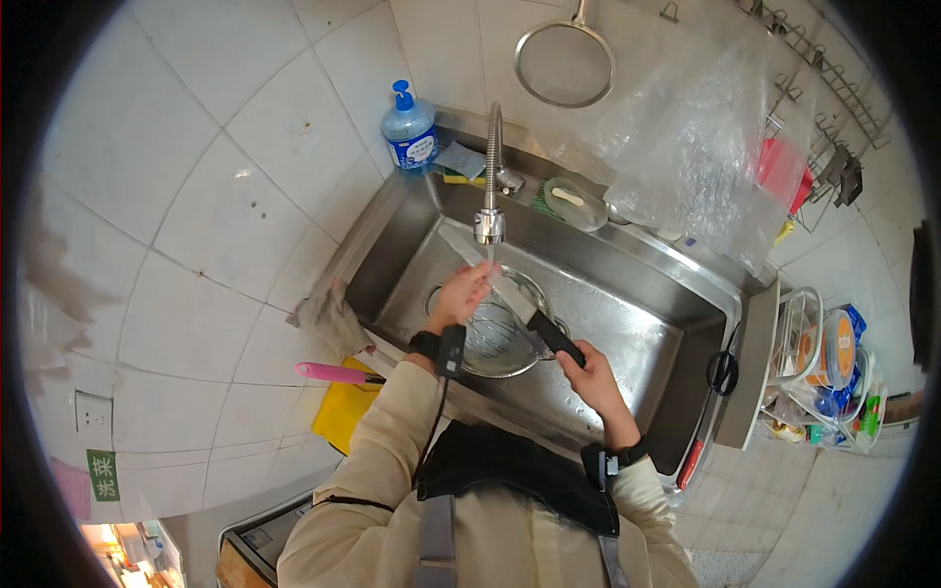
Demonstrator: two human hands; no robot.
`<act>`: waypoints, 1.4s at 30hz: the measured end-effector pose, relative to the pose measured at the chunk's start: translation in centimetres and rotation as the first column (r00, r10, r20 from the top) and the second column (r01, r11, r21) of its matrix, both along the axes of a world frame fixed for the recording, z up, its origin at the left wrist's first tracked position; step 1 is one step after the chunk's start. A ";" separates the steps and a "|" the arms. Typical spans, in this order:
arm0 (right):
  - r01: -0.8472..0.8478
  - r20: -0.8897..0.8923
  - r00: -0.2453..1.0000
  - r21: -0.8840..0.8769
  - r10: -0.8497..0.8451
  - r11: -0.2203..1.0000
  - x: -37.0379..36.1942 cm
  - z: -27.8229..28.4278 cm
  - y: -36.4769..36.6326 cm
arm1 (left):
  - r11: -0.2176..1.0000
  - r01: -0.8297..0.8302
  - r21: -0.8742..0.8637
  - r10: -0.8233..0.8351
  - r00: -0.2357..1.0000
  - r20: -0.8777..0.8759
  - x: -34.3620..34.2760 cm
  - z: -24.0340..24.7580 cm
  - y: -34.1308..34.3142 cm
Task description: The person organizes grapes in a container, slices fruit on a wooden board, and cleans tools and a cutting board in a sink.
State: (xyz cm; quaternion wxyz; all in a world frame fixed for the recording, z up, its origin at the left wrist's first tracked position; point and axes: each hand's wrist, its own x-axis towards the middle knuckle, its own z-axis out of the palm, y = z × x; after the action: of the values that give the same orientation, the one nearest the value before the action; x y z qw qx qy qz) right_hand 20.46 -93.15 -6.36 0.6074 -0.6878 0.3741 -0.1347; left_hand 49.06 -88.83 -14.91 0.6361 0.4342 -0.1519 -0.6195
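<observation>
My right hand (594,380) is closed round the black handle of a long knife (514,296). Its blade points up and left, passing beneath the spout of the faucet (489,224) over the sink (627,323). At the middle of the blade is my left hand (463,296), its fingers pressed together against the metal; the fingertips are partly hidden. Water seems to run from the spout onto that spot. Below the knife, a round metal strainer or bowl (490,355) sits in the sink.
A blue pump bottle (409,132) stands at the back left corner. A grey rag (333,320) hangs over the left rim, near a pink-handled tool (338,372). Black-handled scissors (722,371) and a red-handled tool (692,461) lie along the right rim. Plastic containers (799,338) stand farther right.
</observation>
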 end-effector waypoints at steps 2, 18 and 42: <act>-0.013 -0.019 1.000 0.031 0.013 0.999 -1.3 1.2 0.5 | 0.969 -0.244 -0.044 0.242 0.969 -0.053 2.2 -1.0 0.3; 0.192 0.024 0.980 0.159 -0.198 0.968 -3.1 1.0 0.5 | 0.972 -0.235 0.001 0.225 0.925 -0.305 -7.2 -1.5 -2.2; -0.120 -0.224 0.968 -0.812 -0.115 0.571 1.2 1.6 0.8 | 0.952 -0.135 -0.274 0.153 0.987 0.045 -7.8 0.0 -1.1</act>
State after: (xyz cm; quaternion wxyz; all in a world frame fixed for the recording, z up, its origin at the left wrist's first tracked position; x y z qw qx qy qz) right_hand 21.62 -92.38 -4.78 0.1672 -0.9021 0.3421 -0.2033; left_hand 41.22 -89.90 -14.95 0.7275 0.3733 -0.2236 -0.5305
